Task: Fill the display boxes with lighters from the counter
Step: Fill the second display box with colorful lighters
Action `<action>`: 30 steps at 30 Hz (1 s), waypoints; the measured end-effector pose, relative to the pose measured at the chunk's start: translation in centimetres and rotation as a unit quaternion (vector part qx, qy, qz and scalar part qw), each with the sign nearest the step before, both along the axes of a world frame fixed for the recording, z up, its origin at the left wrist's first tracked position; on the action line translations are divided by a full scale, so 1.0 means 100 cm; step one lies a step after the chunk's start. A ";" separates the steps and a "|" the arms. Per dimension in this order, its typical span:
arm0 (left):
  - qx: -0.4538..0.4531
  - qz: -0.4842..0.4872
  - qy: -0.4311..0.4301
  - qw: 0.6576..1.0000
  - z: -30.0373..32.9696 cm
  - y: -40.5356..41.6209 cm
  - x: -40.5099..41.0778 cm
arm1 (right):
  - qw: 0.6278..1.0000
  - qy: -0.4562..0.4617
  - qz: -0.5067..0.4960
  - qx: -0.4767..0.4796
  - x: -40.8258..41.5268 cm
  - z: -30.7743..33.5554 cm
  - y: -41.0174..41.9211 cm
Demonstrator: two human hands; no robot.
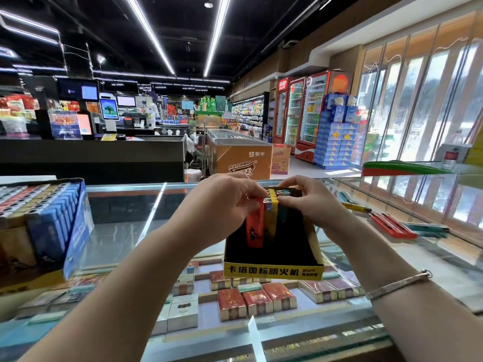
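Glass counter (pixel 125 231), display box (pixel 271 267) — left hand (pixel 222 202), right hand (pixel 311 202) pinching lighters (pixel 264 220)

A black display box (pixel 271 253) with a yellow front strip of black print sits on the glass counter (pixel 125 231), mostly unfilled. Red (pixel 254 227), yellow (pixel 271 220) and teal (pixel 282 214) lighters stand upright at its back. More lighters (pixel 392 226) lie loose on the counter to the right.
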State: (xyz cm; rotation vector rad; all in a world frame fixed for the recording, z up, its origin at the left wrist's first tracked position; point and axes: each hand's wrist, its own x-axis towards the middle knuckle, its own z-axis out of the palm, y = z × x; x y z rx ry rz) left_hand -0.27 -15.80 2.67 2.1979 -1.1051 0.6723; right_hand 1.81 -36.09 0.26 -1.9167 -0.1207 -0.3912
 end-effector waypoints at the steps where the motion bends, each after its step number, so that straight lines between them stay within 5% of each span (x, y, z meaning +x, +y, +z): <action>1: 0.007 0.002 -0.006 1.000 0.000 0.000 -0.001 | 1.000 0.000 -0.001 -0.002 0.000 0.000 0.000; 8: 0.022 0.008 0.022 0.999 0.003 0.001 -0.002 | 1.000 -0.002 0.002 -0.013 0.001 0.000 0.000; 24: 0.095 0.038 -0.058 0.993 0.005 0.003 -0.004 | 1.000 -0.005 0.006 -0.009 -0.002 0.001 0.000; 30: 0.025 0.003 0.005 1.000 -0.001 0.005 0.004 | 1.000 -0.002 0.011 -0.004 -0.002 0.001 0.002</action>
